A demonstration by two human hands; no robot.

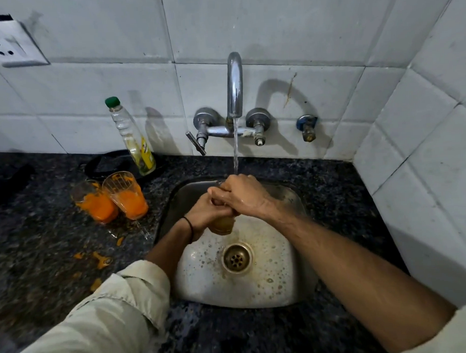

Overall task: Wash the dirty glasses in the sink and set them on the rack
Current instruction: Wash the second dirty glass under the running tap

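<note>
Left fingers (219,210) are curling tight round the glass (223,226) from its left side, left hand (202,213) gripping the upper wall. Right fingers (222,192) are curling down over the rim from above, right hand (244,194) covering the mouth; can't tell if they are reaching inside. Only the glass's bottom is showing under both hands, holding yellowish water. It is hanging upright over the back half of the sink (288,293), above and just behind the drain (237,258). Water (235,149) is running from the tap (235,83) and landing at the right hand's knuckles. The back rim is lying close behind the hands, with the tap's pipe and knobs just above it and a lever (196,144) sticking out toward the left. The basin is giving open room in front of and to the right of the glass, foam specks sitting on its floor. The counter (32,275) right of the sink is running narrow and ending at the tiled side wall (424,169). On the left, two dirty glasses (128,195) with orange residue are standing side by side near the sink's left rim, about touching each other. A bottle (134,137) with a green cap is standing behind them, a black thing (104,165) behind that, blurry, can't tell what. Orange bits (100,260) are lying on the counter between those glasses and the left sleeve (112,312). A socket (10,41) is sitting on the wall at top left and a small valve (308,127) right of the tap.
</note>
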